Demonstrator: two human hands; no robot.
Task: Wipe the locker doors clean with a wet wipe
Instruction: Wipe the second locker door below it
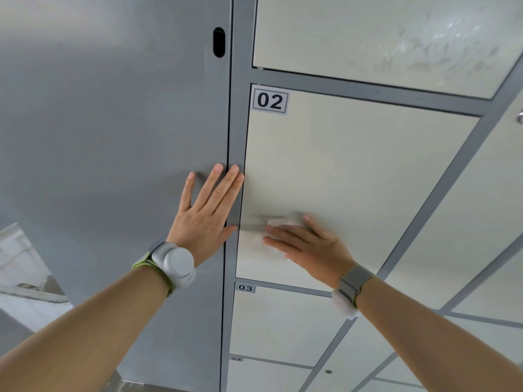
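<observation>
Door 02 [353, 171] is where I am working now. My right hand [308, 247] lies flat on the low left part of this door. Its fingers are straight, and it presses the wet wipe [280, 222] on the door. The wipe peeks out past my fingertips and looks blurry, so I think it is sliding.

My left hand [203, 216] is flat too, with its fingers apart, and it holds nothing. It rests just left of door 02, on the grey wall [113, 108] and the grey strip [236, 137].

The top door [382, 32], above door 02, has shiny streaks, so I think it is wiped already. Most of door 02 looks dry, so I think it is only partly done. Door 03 [283, 321], just below door 02, shows no wet marks. I think it is left to do.
</observation>
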